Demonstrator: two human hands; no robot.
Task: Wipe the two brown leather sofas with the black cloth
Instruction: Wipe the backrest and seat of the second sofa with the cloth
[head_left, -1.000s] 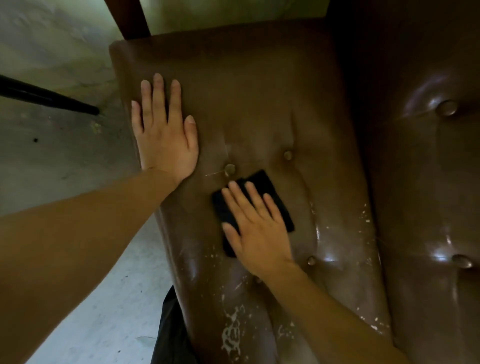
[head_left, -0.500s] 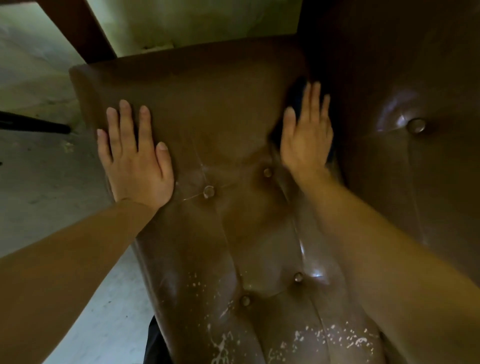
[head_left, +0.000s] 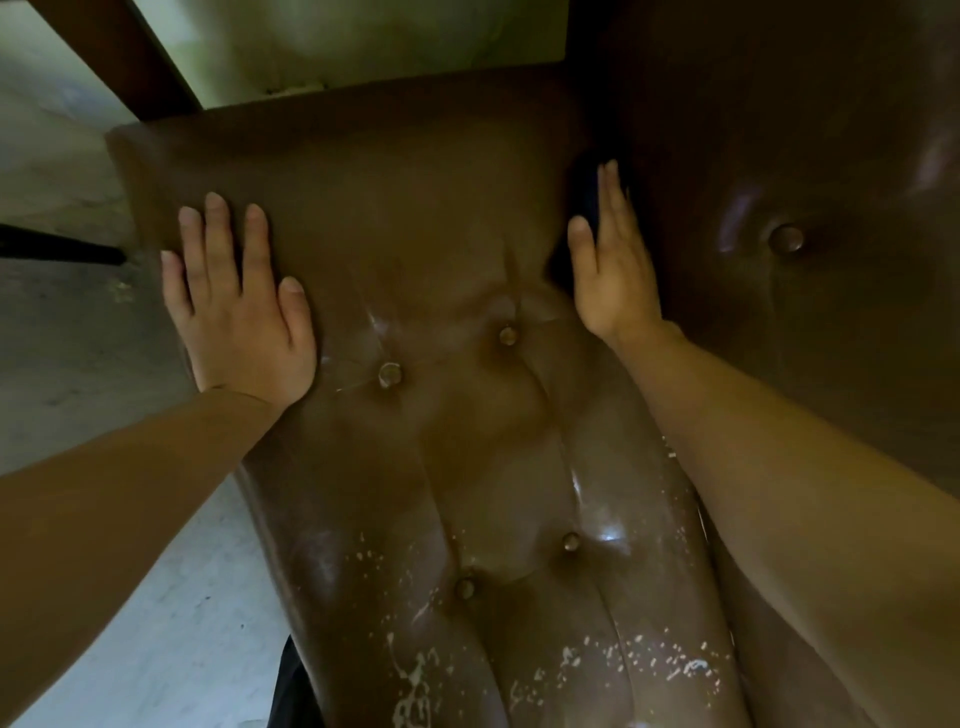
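A brown tufted leather sofa seat (head_left: 441, 223) fills the view, with its backrest (head_left: 805, 322) rising on the right. My left hand (head_left: 236, 306) lies flat, fingers spread, on the seat's left front edge and holds nothing. My right hand (head_left: 610, 260) is turned on edge in the dark crease between seat and backrest, pressing the black cloth (head_left: 584, 192) there. Only a dark sliver of cloth shows past my fingers. White flaking spots (head_left: 639, 665) mark the leather close to me.
Grey concrete floor (head_left: 67, 364) lies to the left of the sofa. A black rod (head_left: 57, 249) pokes in from the left edge. A dark wooden post (head_left: 130, 57) stands at the upper left before a pale wall (head_left: 337, 36).
My right hand slid the cloth from the seat's middle up and right into the crease by the backrest, then turned on edge. My left hand stayed planted on the seat edge.
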